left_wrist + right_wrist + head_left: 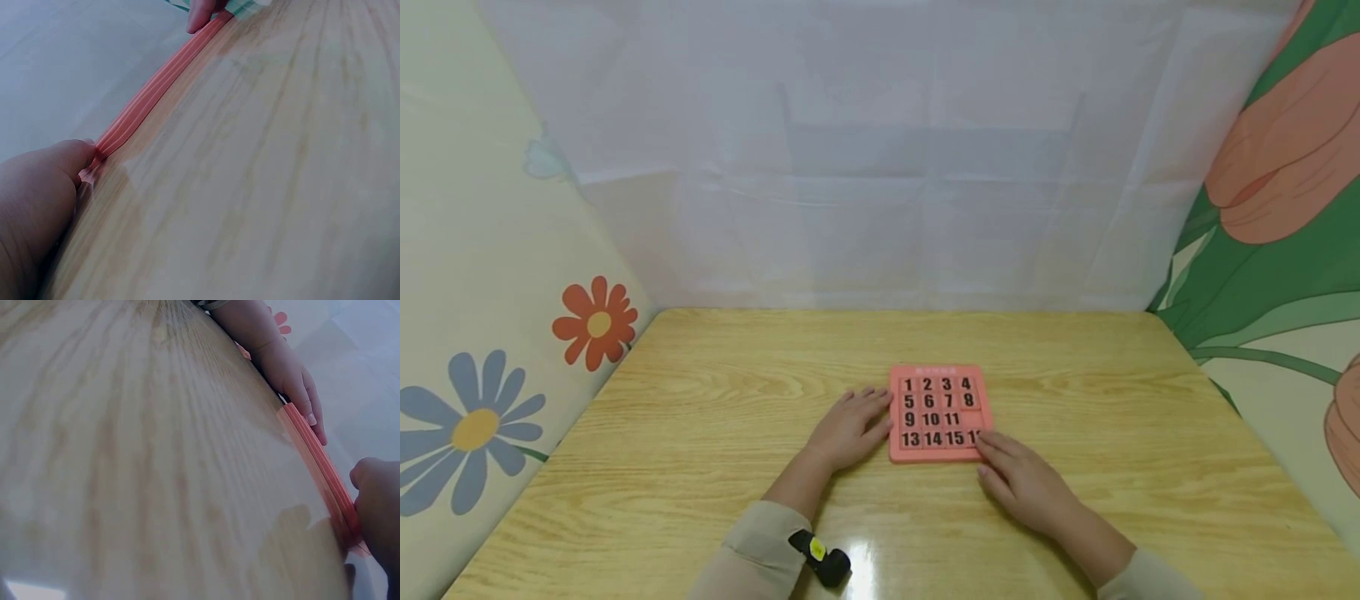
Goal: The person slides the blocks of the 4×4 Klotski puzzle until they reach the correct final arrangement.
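A pink number sliding puzzle [934, 456] lies flat on the wooden table. Tiles 1 to 11 run in order over its upper rows, and a gap [972, 419] sits right of 11. Below are 13, 14, 15 and a tile starting with 1, its second digit partly covered by a fingertip. My left hand [848, 427] rests on the table, thumb and fingertips against the puzzle's left edge. With fingers extended, my right hand [1028, 482] touches the lower right corner tile. In the right wrist view the puzzle's side [319, 462] lies between both hands.
The wooden table [737, 367] extends around the puzzle. A black strap device [827, 560] sits on the left wrist. White cloth [925, 208] hangs behind the table, with flower-printed panels [475, 250] at the sides.
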`<state>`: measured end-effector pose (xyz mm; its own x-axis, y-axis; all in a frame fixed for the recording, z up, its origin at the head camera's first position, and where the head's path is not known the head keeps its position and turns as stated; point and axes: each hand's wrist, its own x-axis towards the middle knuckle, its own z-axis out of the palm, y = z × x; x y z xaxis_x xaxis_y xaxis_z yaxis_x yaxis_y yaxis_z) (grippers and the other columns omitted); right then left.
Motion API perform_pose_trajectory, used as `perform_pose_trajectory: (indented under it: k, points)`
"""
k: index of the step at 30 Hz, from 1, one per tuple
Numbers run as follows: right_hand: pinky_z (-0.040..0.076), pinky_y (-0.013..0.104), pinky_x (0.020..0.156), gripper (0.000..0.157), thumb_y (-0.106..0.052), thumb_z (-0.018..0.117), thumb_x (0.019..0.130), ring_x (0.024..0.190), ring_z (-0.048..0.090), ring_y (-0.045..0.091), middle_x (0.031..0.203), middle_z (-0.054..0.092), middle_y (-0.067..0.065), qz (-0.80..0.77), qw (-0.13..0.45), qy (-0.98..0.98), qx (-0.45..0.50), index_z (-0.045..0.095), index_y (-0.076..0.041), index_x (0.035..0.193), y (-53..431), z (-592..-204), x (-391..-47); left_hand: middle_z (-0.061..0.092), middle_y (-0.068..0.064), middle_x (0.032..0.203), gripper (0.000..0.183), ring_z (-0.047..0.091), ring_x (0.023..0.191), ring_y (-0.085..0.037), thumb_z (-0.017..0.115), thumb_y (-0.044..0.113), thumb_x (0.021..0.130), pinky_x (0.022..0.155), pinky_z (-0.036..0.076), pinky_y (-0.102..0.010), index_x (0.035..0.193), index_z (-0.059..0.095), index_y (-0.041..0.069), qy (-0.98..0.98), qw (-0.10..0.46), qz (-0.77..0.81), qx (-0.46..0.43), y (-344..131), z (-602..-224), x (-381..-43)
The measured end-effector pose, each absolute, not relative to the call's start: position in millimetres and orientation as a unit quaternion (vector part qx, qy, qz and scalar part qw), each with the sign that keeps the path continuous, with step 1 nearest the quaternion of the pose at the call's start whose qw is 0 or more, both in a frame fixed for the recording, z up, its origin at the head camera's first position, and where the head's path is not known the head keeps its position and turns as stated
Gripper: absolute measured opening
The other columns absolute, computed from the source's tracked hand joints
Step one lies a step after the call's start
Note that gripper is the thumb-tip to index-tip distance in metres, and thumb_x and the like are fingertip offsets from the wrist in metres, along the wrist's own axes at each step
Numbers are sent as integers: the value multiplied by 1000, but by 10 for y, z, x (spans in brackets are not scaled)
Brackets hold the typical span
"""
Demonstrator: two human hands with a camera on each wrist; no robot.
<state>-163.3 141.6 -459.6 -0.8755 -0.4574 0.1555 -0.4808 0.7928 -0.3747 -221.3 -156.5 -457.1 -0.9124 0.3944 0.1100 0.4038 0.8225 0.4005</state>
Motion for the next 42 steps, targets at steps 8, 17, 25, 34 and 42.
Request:
perform_pose_trajectory:
  k: [8,17,25,34,42]
  points:
    - [40,50,113,45,-28,55,98,134,50,34,145,53,13,204,44,-945,252,57,-3,136,1398,-4586,-1661,46,-7,152,54,35,146,-30,49,38,101,125,19,-48,147,46,10,-955,12,-211,-210,-1563,-4568,-2212]
    - [38,50,115,45,-29,53,100,135,48,35,146,52,14,206,32,-946,247,57,-3,137,1377,-4578,-1717,46,-8,152,54,35,146,-30,48,38,101,125,19,-48,147,45,9,-955,11,-209,-211,-1562,-4566,-2209]
    - [36,50,116,47,-30,52,100,138,45,34,149,49,13,205,13,-950,236,54,-4,139,1363,-4587,-1784,46,-8,152,54,35,146,-30,49,37,101,125,19,-49,147,46,9,-954,12,-212,-211,-1564,-4575,-2210]
    - [37,51,116,46,-28,52,100,137,46,35,147,50,15,201,25,-950,237,55,-2,138,1341,-4588,-1823,46,-8,152,53,35,146,-30,49,37,101,125,19,-48,147,46,9,-955,10,-211,-209,-1564,-4575,-2218]
    - [36,50,116,47,-27,52,100,138,45,34,148,49,15,198,29,-950,241,54,-1,138,1334,-4583,-1857,46,-7,152,53,35,146,-29,49,37,101,125,18,-48,147,45,10,-954,6,-215,-207,-1565,-4563,-2208]
